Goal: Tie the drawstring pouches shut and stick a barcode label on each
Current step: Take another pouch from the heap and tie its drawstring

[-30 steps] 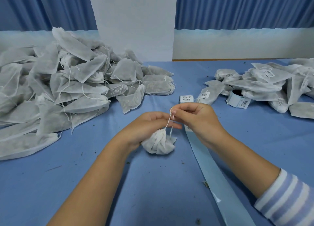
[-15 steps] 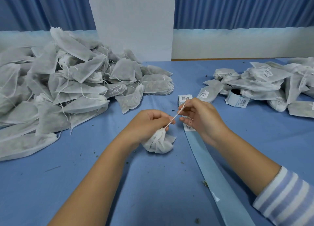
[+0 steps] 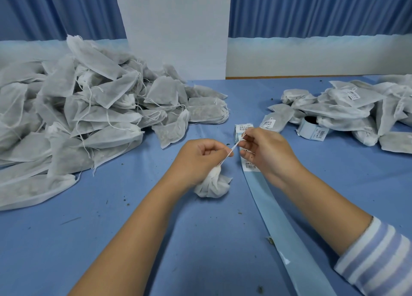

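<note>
While the left hand (image 3: 200, 159) grips the gathered neck of a white drawstring pouch (image 3: 211, 184), fingers curled round it, the pouch body rests on the blue tablecloth (image 3: 111, 240) just below that hand, near the table's centre. The right hand (image 3: 267, 155) pinches the drawstring (image 3: 231, 149), which runs taut up from the pouch neck to its fingertips. A striped sleeve (image 3: 379, 257) covers the right forearm.

Containers:
- Held pouch: thin non-woven fabric, mouth bunched together; fill not visible.
- Left heap of pouches (image 3: 89, 117): many flat ones with loose strings trailing; a darker fill shades through the fabric, kind not identifiable. No labels visible on them.
- Right heap of pouches (image 3: 345, 110): several carry a small white barcode label.
- Dark crumbs scattered on the cloth.

Labels:
- A pale blue backing strip (image 3: 278, 217) runs from under the right hand toward the near edge. One barcode label (image 3: 250, 166) sits on it beside the right wrist, another (image 3: 244, 127) at its far end.
- Label roll (image 3: 312, 129) lies against the right heap.
- Each label shows a barcode and a short printed line; characters too small to read.
</note>
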`<state>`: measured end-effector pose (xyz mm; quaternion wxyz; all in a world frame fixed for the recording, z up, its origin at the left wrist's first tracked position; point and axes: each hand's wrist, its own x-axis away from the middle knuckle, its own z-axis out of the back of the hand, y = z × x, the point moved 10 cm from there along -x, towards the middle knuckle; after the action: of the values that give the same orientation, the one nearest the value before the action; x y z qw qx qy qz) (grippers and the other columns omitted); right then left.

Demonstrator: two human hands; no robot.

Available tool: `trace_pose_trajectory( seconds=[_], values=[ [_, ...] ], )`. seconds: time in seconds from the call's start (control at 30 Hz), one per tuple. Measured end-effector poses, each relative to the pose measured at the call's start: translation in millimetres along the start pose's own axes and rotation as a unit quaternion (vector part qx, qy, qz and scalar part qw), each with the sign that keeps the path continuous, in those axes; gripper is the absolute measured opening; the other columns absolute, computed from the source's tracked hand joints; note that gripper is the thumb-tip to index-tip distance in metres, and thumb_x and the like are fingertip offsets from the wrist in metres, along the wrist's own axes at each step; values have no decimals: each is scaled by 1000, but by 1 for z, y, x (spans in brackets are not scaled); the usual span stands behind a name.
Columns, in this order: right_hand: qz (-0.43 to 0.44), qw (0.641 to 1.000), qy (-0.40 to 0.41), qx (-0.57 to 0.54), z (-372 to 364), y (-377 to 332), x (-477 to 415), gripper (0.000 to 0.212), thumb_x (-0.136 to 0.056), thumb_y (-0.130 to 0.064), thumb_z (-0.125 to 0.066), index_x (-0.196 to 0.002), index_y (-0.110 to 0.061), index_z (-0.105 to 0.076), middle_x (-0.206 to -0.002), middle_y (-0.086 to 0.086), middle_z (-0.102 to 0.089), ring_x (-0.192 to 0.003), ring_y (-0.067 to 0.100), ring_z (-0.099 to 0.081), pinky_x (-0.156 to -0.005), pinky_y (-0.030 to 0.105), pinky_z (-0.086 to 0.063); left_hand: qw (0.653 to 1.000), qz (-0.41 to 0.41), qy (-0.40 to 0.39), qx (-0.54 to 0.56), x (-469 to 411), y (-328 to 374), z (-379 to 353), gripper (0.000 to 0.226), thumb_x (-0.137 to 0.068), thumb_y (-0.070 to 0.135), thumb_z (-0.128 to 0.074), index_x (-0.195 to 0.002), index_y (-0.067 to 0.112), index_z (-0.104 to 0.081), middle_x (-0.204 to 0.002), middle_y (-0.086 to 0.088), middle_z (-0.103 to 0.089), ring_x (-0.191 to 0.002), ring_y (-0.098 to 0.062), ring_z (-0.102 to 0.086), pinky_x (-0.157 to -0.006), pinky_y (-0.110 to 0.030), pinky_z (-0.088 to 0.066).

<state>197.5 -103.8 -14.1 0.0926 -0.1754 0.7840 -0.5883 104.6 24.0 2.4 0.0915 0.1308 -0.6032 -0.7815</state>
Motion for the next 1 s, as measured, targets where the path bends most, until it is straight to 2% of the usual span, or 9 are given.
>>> trace_pose_trajectory(
  seconds=[0.13,0.2,0.3,0.47,0.53,0.6,0.7,0.8,1.0],
  values=[
    [-25,997,-3,-77,2,2,-1,17,-94,-8,-55,-77,-8,-58,-65,0,-58,-55,10,-60,-55,22,-52,999,29,-9,30,1,-8,2,24,-94,38,-61,-87,23,-77,-67,9,-63,-56,0,-55,-58,-10,-42],
    [-27,993,-14,-113,-1,0,-1,19,-95,-5,-53,-76,-5,-57,-64,2,-57,-55,12,-60,-55,23,-53,998,30,-50,39,4,-8,-1,25,-83,46,-69,-93,25,-77,-74,11,-68,-66,1,-61,-63,-10,-45],
    [-4,989,-37,-146,-6,-7,1,25,-95,-2,-48,-73,-1,-59,-62,5,-59,-61,16,-66,-60,24,-56,992,14,-125,8,7,-7,-10,31,-76,33,-80,-105,26,-73,-88,11,-71,-84,-1,-66,-76,-13,-50],
    [64,988,-3,-142,5,-29,2,20,-93,1,-45,-76,-3,-53,-66,6,-66,-67,19,-69,-66,26,-57,991,1,-135,-2,5,-8,-1,30,-81,26,-75,-111,26,-72,-109,7,-73,-104,-9,-68,-87,-22,-52],
    [102,988,9,-115,9,-38,3,21,-96,0,-44,-78,-5,-52,-66,3,-66,-67,18,-69,-67,26,-57,994,11,-106,-14,2,-14,9,35,-74,38,-72,-106,23,-73,-105,5,-74,-98,-13,-67,-90,-31,-48],
    [133,987,7,-95,8,-42,7,19,-99,-3,-44,-82,-6,-52,-68,1,-66,-69,17,-69,-68,26,-57,998,27,-47,-14,-4,-20,22,47,-70,50,-71,-97,12,-72,-87,2,-67,-82,-14,-60,-81,-36,-43],
    [202,979,-17,13,-3,-48,17,13,-99,-6,-51,-89,-12,-55,-88,1,-64,-80,15,-69,-67,26,-57,999,25,46,10,-9,-25,36,53,-82,49,-70,-87,-4,-63,-74,-3,-51,-68,-14,-45,-67,-33,-35],
    [303,933,-69,181,-26,-51,36,13,-95,-9,-58,-89,-21,-60,-108,1,-57,-93,10,-63,-72,24,-53,992,22,124,29,-9,-26,45,43,-92,41,-64,-81,0,-61,-62,5,-46,-53,-6,-39,-53,-25,-32],
    [366,813,-177,417,-63,-23,56,6,-93,-17,-60,-96,-18,-65,-127,-3,-43,-121,2,-45,-101,18,-38,973,70,162,146,-6,-37,40,37,-96,37,-59,-85,3,-66,-81,-12,-66,-77,-22,-60,-74,-41,-47]
  ],
)
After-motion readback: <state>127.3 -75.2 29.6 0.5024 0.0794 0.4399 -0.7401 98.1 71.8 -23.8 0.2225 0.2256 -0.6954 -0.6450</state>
